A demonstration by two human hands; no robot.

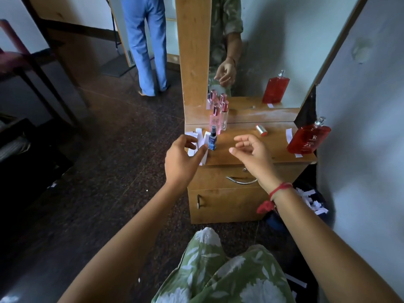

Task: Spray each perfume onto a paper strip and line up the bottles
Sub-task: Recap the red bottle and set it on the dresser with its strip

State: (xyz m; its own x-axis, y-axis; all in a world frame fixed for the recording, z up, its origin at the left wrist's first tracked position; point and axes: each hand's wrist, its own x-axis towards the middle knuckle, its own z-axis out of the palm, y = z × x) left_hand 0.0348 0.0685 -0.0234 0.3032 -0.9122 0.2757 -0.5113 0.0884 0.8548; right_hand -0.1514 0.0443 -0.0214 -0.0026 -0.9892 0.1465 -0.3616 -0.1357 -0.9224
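The single camera rides on the person's head, in front of the wooden dressing table [238,132], facing it and tilted down. It sits near: the left hand [181,158] and right hand [253,154] reach over the tabletop. The wide lens takes in the mirror [273,40] above the table, the floor [109,171] to its left and the person's lap [218,276] before it.

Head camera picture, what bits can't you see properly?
- Paper strips: head view, partly covered by the left hand; whether it pinches one is unclear.
- Blue bottle: head view, label too small to read.
- Strip by the red bottle: head view, partly hidden behind that bottle.
- Pink bottles: head view, overlapping, count unsure.
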